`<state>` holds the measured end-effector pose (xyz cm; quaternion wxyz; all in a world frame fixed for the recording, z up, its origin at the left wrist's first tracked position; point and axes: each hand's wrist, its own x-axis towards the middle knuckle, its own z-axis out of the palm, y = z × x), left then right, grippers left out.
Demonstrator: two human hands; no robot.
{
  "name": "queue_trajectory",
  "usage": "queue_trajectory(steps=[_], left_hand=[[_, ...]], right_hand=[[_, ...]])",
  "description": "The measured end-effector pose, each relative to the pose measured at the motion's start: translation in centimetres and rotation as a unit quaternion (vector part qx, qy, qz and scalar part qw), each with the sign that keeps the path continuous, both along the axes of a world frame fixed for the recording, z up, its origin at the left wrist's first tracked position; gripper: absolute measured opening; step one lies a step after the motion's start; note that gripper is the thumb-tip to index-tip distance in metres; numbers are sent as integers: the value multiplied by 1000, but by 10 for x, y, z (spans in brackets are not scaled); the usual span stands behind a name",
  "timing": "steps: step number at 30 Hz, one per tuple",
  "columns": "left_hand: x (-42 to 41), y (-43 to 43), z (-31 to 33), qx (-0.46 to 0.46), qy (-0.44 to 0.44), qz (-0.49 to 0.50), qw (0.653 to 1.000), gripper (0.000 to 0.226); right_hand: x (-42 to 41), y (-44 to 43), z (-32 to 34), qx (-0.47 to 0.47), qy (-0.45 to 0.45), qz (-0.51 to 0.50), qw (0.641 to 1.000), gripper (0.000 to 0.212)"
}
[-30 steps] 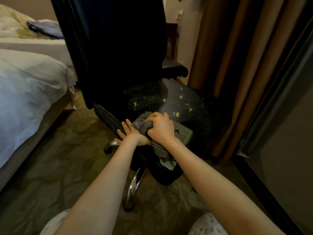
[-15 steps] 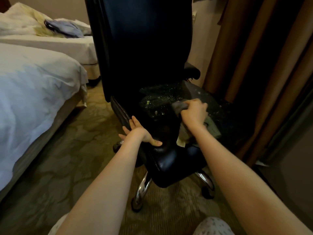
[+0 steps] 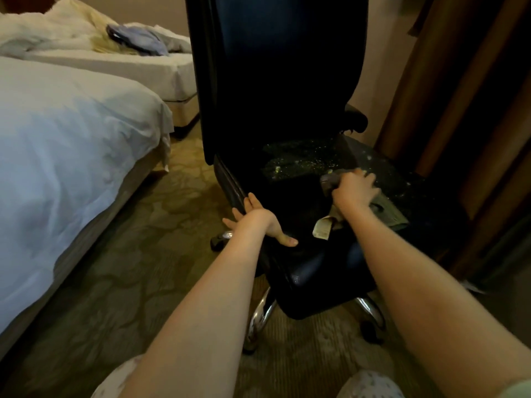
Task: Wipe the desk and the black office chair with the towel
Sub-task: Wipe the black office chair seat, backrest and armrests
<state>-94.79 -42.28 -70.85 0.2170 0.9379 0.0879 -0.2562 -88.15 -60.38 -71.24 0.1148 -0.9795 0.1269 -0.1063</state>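
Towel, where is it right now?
In the head view, right of centre: the towel sits on the black office chair seat, gripped by the right hand.

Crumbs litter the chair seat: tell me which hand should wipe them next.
Right. The right hand grips the towel on the chair seat beside the crumbs; the left hand rests on its edge.

We're in a bedroom here, hotel-style by the look of it. Two white-sheeted beds stand side by side, the near bed [image 3: 71, 145] and the far bed [image 3: 120, 64] with rumpled linen. There's patterned carpet [image 3: 129, 268] underfoot, heavy brown curtains [image 3: 459, 81] on the right, and a black office chair [image 3: 275, 67] in between.
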Motion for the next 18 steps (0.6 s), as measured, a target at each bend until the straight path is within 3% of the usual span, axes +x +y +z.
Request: queue_trajectory(steps=[4, 8, 12, 18], left_hand=[[1, 3, 1, 7, -4, 7, 1000, 138], [6, 12, 4, 28, 0, -8, 1000, 133], [16, 21, 7, 69, 6, 12, 998, 130], [29, 35, 4, 87, -23, 57, 994, 121]], right_hand=[[-2, -6, 1, -5, -10, -13, 1000, 37], [-14, 16, 10, 61, -96, 98, 989, 36], [-35, 47, -7, -9, -58, 193, 979, 41], [-24, -28, -7, 7, -30, 27, 999, 39]])
